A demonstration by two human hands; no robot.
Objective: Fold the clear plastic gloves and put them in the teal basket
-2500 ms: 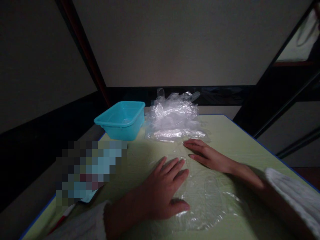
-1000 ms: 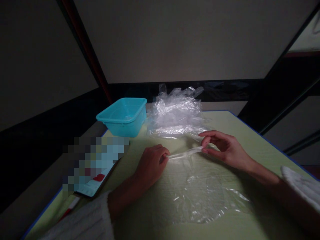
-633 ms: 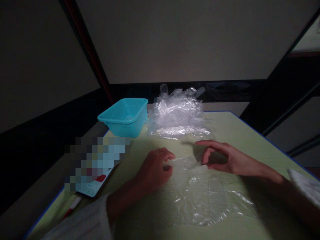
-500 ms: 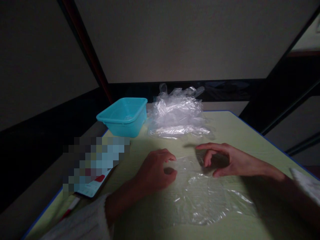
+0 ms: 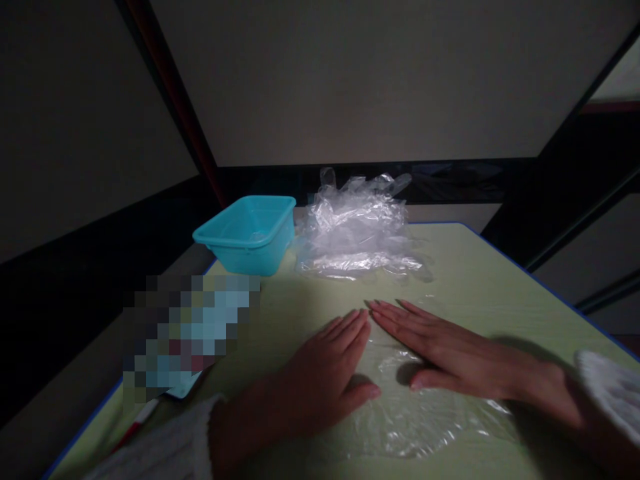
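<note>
A clear disposable plastic glove lies spread on the table in front of me, its far part covered by my hands. My left hand rests palm down on its left side, fingers stretched out and thumb apart. From the right, my right hand lies flat over the glove, fingers extended and thumb held away. The fingertips of both hands almost meet. Farther back is a crumpled pile of clear plastic gloves, with finger shapes sticking up at its top.
A turquoise plastic basin stands left of the pile. A phone-like device, mostly blurred out, lies at the left with a red and white pen-like item near it. The pale green table has a blue edge and meets a wall behind.
Both hands have gone from curled fingers held above the glove to flat, outstretched palms on it. The right hand has shifted left and nearer to the left hand.
</note>
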